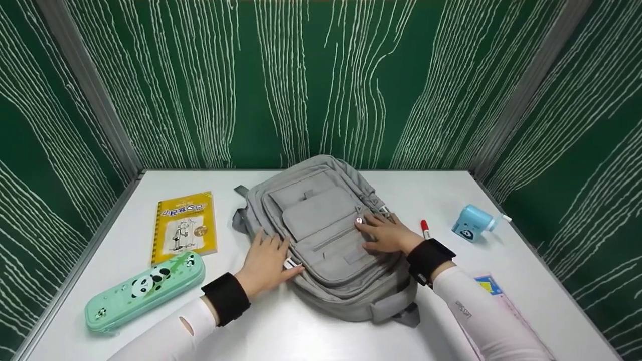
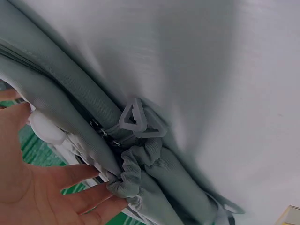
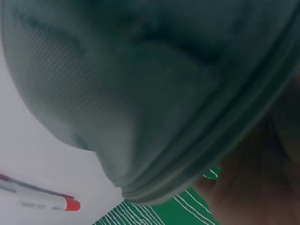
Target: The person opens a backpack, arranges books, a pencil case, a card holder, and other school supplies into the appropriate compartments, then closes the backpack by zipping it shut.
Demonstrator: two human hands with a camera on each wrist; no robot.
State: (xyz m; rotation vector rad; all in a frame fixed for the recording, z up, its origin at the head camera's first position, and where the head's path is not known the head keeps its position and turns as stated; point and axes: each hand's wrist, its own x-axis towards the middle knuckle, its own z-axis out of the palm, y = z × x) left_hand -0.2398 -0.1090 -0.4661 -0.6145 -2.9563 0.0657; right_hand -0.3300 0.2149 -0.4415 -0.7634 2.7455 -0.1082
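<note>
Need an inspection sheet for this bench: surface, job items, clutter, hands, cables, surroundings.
Surface: white table, shadows near the backpack.
Job item: gray backpack, lying front pockets up.
Clutter: yellow book, green panda case, red-capped marker, blue panda-print item, flat printed item partly hidden by right sleeve.
Hands: left hand at backpack's left edge; right hand on its front.
Cables: nothing seen.
Surroundings: green panels with white lines, gray posts.

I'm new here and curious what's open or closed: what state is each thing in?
Backpack: lying front up, fastening unclear
Yellow book: closed, flat
Green pencil case: closed
Marker: capped
Blue panda item: standing or tipped, unclear
Pink item: partly hidden
Left hand: touching backpack's side
Right hand: on backpack's front
</note>
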